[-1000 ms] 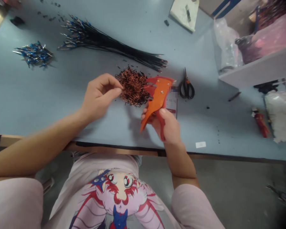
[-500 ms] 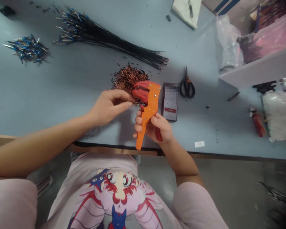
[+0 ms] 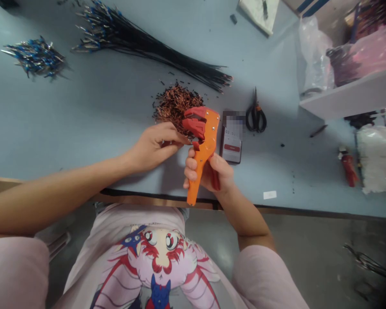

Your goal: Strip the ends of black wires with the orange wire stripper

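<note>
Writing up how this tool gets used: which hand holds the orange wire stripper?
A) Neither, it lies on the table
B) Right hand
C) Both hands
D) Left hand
B. The right hand is wrapped around the handles of the stripper, while the left hand stays beside its jaws without gripping it.

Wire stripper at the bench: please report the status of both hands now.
Right hand gripping orange wire stripper. Left hand pinched beside its jaws, anything held too small to tell. Copper wire scraps behind the jaws.
</note>
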Demonstrator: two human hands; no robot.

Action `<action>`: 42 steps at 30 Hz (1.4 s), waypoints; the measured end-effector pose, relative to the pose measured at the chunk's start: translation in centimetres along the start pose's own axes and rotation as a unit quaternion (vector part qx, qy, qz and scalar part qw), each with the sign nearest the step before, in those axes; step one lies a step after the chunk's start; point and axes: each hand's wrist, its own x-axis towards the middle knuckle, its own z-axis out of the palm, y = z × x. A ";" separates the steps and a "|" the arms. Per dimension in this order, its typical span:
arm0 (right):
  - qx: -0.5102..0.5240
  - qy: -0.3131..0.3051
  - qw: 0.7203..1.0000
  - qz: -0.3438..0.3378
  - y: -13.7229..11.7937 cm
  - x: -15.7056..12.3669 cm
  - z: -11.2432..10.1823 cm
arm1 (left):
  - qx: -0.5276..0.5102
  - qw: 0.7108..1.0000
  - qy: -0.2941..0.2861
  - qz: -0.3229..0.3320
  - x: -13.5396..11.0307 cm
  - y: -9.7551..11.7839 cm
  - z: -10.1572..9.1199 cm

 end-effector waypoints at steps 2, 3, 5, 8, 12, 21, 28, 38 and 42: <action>0.000 -0.005 1.000 -0.003 0.0 0.0 0.0 | 0.003 1.000 -0.001 0.003 0.0 0.0 0.0; 0.002 -0.009 1.000 -0.004 -0.1 0.0 0.0 | 0.003 1.000 -0.001 0.002 0.0 0.0 0.0; 0.003 -0.016 1.000 -0.004 0.0 0.0 0.0 | 0.001 1.000 -0.001 0.000 0.0 0.0 0.1; 0.008 -0.025 1.000 -0.002 0.0 0.0 0.0 | -0.004 1.000 -0.001 -0.005 0.0 0.1 0.1; 0.013 -0.028 1.000 -0.002 0.1 -0.1 0.0 | -0.020 1.000 0.002 0.010 -0.1 0.0 0.1; 0.003 -0.038 0.999 0.002 -0.1 -0.1 -0.1 | 0.001 1.000 -0.005 0.002 -0.1 -0.1 0.3; 0.002 -0.013 1.000 0.016 -0.1 0.0 0.0 | -0.009 1.000 -0.011 -0.002 -0.1 -0.3 0.3; -0.002 -0.006 1.000 0.017 -0.2 0.1 0.0 | 0.010 1.000 -0.009 0.010 -0.1 -0.1 0.2; -0.021 0.007 1.000 0.022 -0.1 0.1 0.0 | -0.001 1.000 -0.013 0.002 0.0 0.0 0.3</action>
